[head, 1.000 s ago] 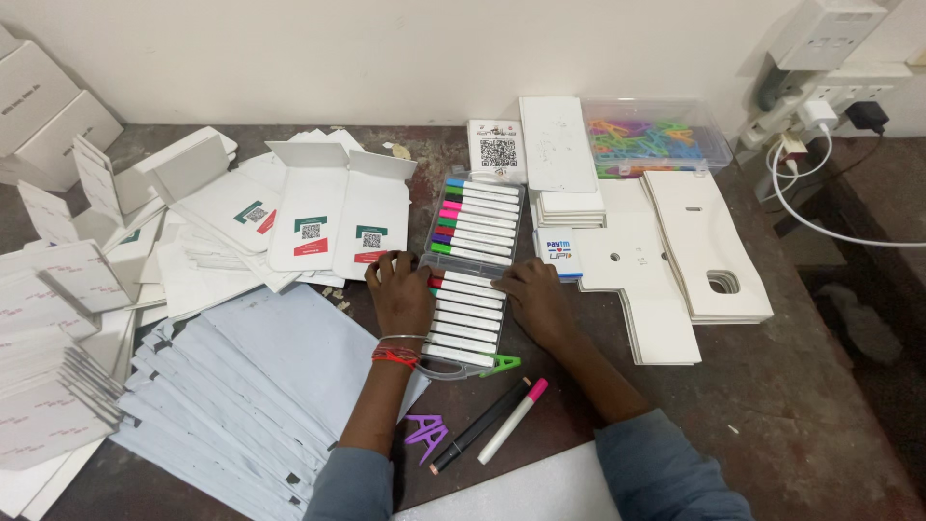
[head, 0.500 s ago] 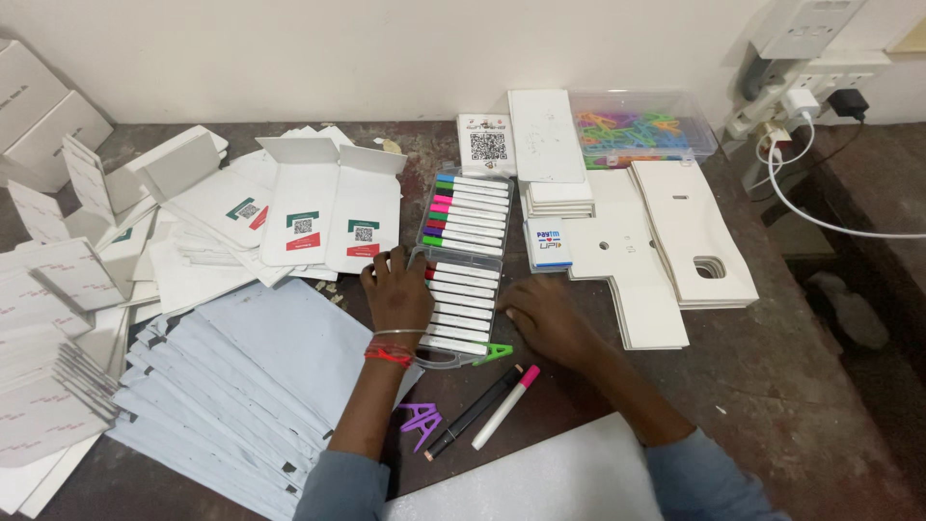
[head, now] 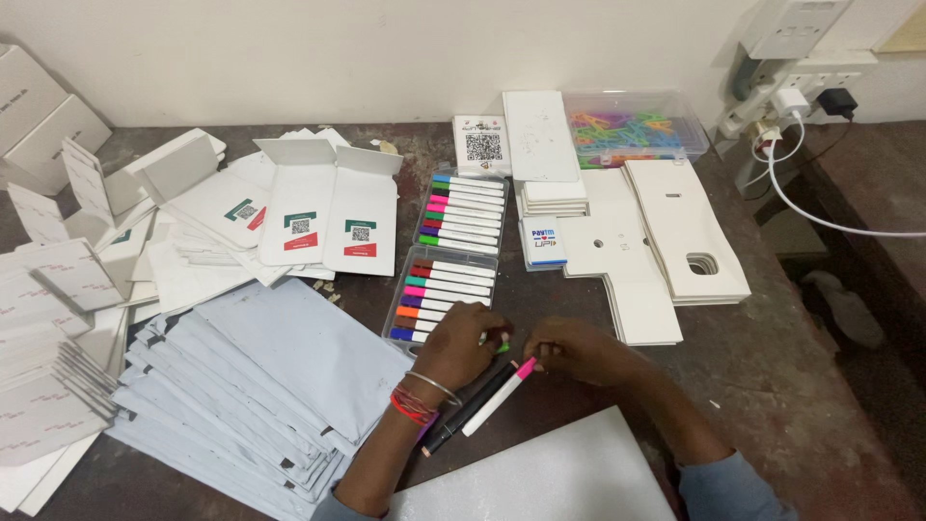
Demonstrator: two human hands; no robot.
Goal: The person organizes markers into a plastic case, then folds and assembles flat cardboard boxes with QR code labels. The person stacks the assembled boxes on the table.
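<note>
1. The right hand (head: 579, 349) is resting on the dark tabletop (head: 772, 386), its fingers (head: 536, 353) curled in and closing on the pink cap end of a white marker (head: 496, 397); the grip looks like a light pinch at the tip, not a full wrap.
2. That pink-capped marker is lying with its long axis running from about 1 o'clock, at the cap under the right fingers, down to about 7 o'clock, where its white tail is pointing toward the left wrist.
3. A black marker (head: 461, 415) is lying just beside it on the 9 o'clock side, nearly parallel, its upper end tucked under the left hand (head: 461, 347).
4. The left hand is sitting palm down at the near edge of the marker tray (head: 442, 294), fingers bent over the tray's lower right corner; I cannot tell whether they are gripping anything, though a bit of green is showing just past the knuckles.
5. From the right fingers the tray is lying at about 10 o'clock, close by, with its rows of white markers running left to right, crosswise to the pink-capped one.
6. The right hand is the one on the pink-capped marker; the left is the nearer to the tray and to the black marker.
7. A stack of pale blue mailers (head: 260, 386) is fanning out at the left hand's 8 o'clock, and a white sheet (head: 540, 482) is lying at the 6 o'clock edge.
</note>
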